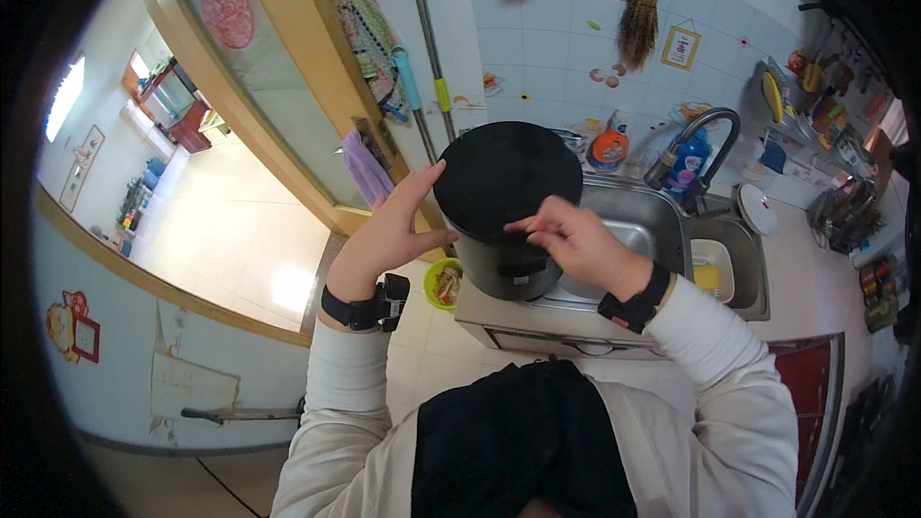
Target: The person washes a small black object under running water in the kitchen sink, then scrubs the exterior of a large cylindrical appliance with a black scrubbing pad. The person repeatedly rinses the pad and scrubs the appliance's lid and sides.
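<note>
A large dark cylindrical container (496, 266) with a round black lid (509, 173) stands on the counter at the left end of the sink. My left hand (403, 219) is at the lid's left side, thumb and fingers spread, holding nothing; whether it touches the rim is unclear. My right hand (575, 241) is over the container's near right edge, its fingers curled. Whether something small is between those fingertips cannot be told. Below the lid, a dark handle or latch (523, 270) shows on the container's front.
Right of the container are a steel sink (633, 230), a faucet (719, 129) and a white basket (719, 252) with a yellow sponge (706, 277). An orange bottle (609, 147) stands behind. A green bin (432, 280) holding scraps is on the floor, near the open door (288, 86).
</note>
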The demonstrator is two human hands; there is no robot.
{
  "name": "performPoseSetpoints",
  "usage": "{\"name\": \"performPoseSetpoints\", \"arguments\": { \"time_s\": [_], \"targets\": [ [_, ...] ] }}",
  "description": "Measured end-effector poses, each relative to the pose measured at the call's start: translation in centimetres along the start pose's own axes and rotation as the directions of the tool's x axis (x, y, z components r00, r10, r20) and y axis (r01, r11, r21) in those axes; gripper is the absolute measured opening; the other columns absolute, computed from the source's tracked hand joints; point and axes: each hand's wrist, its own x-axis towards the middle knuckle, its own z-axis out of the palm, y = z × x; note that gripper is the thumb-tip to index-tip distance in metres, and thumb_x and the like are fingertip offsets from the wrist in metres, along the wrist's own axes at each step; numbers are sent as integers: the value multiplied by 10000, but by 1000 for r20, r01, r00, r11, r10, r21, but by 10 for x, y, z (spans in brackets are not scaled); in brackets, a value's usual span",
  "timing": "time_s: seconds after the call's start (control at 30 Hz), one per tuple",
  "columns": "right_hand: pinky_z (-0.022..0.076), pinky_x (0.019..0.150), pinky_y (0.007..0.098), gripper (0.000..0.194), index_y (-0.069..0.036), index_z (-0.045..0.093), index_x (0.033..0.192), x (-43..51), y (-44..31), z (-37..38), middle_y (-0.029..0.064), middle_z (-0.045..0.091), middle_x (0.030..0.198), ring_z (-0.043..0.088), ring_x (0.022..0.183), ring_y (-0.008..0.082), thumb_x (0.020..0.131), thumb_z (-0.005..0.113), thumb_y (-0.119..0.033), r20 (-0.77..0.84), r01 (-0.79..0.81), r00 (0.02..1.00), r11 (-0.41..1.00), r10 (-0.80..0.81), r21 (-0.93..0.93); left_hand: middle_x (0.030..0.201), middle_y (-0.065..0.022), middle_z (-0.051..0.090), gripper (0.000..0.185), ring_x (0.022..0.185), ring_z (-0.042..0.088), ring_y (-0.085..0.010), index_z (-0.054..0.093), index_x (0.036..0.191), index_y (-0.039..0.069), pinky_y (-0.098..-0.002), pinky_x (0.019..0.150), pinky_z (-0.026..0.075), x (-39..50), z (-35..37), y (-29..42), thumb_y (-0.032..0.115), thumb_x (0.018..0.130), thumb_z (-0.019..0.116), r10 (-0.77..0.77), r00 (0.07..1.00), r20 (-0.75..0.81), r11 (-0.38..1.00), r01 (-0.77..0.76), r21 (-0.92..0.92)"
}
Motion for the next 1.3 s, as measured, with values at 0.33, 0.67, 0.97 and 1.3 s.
{"name": "performPoseSetpoints", "arguments": {
  "time_s": [0.33, 0.67, 0.97, 1.3],
  "targets": [
    [576, 837, 513, 154, -7, 523, 1069, -70, 23, -65, 165, 641, 1102, 664, 1014, 293, 1001, 427, -107, -225, -102, 754, 448, 617, 888, 1503, -131, 369, 713, 1412, 322, -331, 389, 1456, 207, -573, 1113, 220, 13, 41, 77, 271, 830, 724, 314, 949, 36, 931, -315, 182],
    [547, 804, 458, 325, -26, 600, 1116, -136, 114, -147, 135, 674, 1003, 656, 964, 327, 916, 653, -276, -441, -420, 418, 600, 794, 681, 1499, -229, 340, 740, 1391, 318, -402, 394, 1460, 149, -520, 1120, 272, 84, 162, 137, 269, 817, 740, 354, 882, 309, 910, -402, 105],
    [477, 854, 488, 210, -33, 679, 1007, -170, 219, -312, 215, 662, 1007, 616, 968, 412, 889, 588, -182, -518, -640, 768, 474, 376, -605, 1425, -265, 425, 794, 1325, 404, -422, 382, 1434, 22, -451, 1084, 375, 179, 288, 108, 323, 797, 747, 34, 961, 276, 987, -75, 140],
    [486, 808, 523, 211, 24, 626, 1017, -172, 221, -292, 280, 651, 994, 612, 946, 458, 853, 626, -109, -452, -688, 655, 230, 606, -688, 1380, -279, 443, 805, 1263, 462, -418, 256, 1448, -32, -444, 1035, 409, 233, 342, 110, 239, 843, 713, 0, 998, 58, 980, 11, -198]
  ]
}}
